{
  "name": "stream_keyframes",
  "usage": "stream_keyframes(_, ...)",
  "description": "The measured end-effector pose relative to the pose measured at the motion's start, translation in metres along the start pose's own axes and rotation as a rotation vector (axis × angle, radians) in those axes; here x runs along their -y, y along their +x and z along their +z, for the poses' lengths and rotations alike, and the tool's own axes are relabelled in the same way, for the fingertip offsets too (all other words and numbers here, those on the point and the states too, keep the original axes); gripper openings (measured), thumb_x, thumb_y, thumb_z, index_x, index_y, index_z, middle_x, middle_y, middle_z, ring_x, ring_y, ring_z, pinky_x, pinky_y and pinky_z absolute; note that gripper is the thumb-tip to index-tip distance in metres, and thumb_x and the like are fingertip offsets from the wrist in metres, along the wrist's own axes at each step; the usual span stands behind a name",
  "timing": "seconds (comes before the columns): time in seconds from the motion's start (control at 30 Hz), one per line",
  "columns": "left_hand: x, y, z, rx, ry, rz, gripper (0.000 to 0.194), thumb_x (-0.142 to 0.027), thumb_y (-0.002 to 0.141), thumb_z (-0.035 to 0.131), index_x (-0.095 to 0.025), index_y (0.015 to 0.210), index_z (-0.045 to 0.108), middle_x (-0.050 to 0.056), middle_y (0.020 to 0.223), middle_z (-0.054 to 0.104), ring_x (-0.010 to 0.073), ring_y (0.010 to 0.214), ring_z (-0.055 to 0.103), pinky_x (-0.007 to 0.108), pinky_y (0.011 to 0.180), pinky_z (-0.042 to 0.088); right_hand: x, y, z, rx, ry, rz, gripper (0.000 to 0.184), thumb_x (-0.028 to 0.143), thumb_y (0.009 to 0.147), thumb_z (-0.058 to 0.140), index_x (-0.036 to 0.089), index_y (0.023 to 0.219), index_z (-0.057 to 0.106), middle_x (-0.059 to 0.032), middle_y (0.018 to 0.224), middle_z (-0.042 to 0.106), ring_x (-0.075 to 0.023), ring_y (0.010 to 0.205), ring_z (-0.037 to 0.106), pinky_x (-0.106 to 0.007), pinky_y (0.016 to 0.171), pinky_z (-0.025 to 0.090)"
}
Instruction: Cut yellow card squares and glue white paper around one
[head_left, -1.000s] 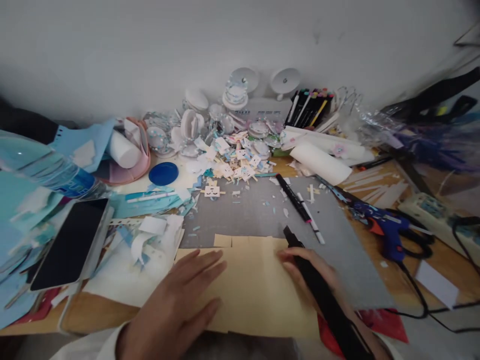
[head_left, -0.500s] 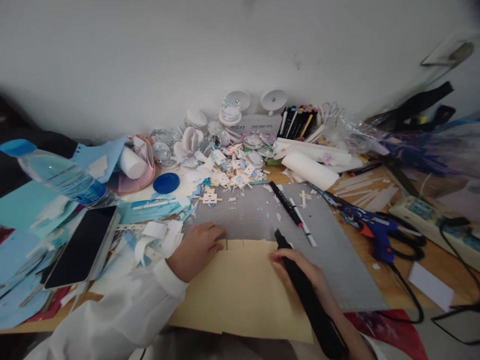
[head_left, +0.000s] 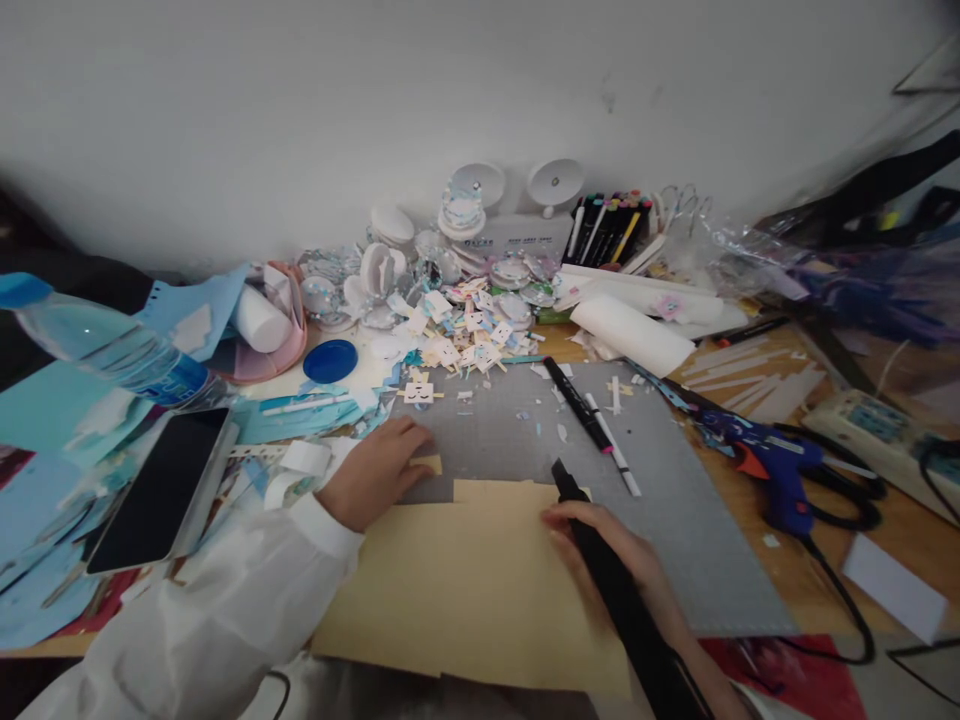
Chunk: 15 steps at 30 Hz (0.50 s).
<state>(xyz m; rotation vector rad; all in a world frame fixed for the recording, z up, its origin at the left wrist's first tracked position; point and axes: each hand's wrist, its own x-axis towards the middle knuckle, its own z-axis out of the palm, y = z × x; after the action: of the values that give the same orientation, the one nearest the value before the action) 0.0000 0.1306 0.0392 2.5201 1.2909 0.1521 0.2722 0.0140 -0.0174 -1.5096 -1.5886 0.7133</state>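
A tan sheet of card (head_left: 465,580) lies on a grey cutting mat (head_left: 675,520) in front of me. My left hand (head_left: 375,470), in a white sleeve, pinches a small square piece of tan card (head_left: 426,464) just off the sheet's far left corner. My right hand (head_left: 607,555) is closed round a long black cutter (head_left: 611,590), whose tip rests at the sheet's far edge.
A black marker (head_left: 577,402) and a white pen (head_left: 613,445) lie on the mat. A blue glue gun (head_left: 772,460) and a power strip (head_left: 862,425) sit right. A phone (head_left: 161,490), a water bottle (head_left: 112,345) and paper scraps (head_left: 465,335) crowd the left and back.
My left hand went from lying flat on the sheet to its far left corner and pulled a small cut square away to the left. The cutter barely moved.
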Motion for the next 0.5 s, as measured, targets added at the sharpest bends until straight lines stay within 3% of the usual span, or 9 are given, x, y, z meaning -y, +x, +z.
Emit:
stream_keyframes(0.13, 0.003, 0.004, -0.003, -0.032, 0.013, 0.047, 0.013, -0.017, 0.090, 0.056, -0.016, 0.102, 0.060, 0.010, 0.103, 0.061, 0.0252, 0.100, 0.057, 0.040, 0.087, 0.047, -0.003, -0.001, 0.002, -0.014, -0.016, -0.006, 0.016, 0.033, 0.087, 0.057, 0.023, 0.092, 0.069, -0.0039, 0.089, 0.072, -0.0214, 0.076, 0.069, -0.030, 0.067, 0.056)
stream_keyframes(0.33, -0.023, 0.005, 0.003, 0.062, -0.009, 0.197, 0.016, -0.024, 0.086, 0.065, -0.020, 0.101, 0.064, 0.006, 0.104, 0.063, 0.0222, 0.098, 0.058, 0.036, 0.086, 0.046, -0.002, 0.002, 0.000, -0.009, -0.038, -0.022, 0.016, 0.033, 0.085, 0.057, 0.023, 0.088, 0.068, -0.0035, 0.084, 0.072, -0.0207, 0.073, 0.070, -0.029, 0.066, 0.057)
stream_keyframes(0.5, -0.036, 0.007, 0.009, 0.104, -0.017, 0.162, 0.003, -0.019, 0.087, 0.063, -0.018, 0.089, 0.064, 0.006, 0.095, 0.064, 0.0232, 0.091, 0.058, 0.037, 0.081, 0.045, -0.001, 0.003, 0.001, -0.019, -0.037, -0.029, 0.017, 0.034, 0.085, 0.057, 0.022, 0.086, 0.068, -0.0038, 0.082, 0.072, -0.0203, 0.072, 0.070, -0.028, 0.065, 0.058)
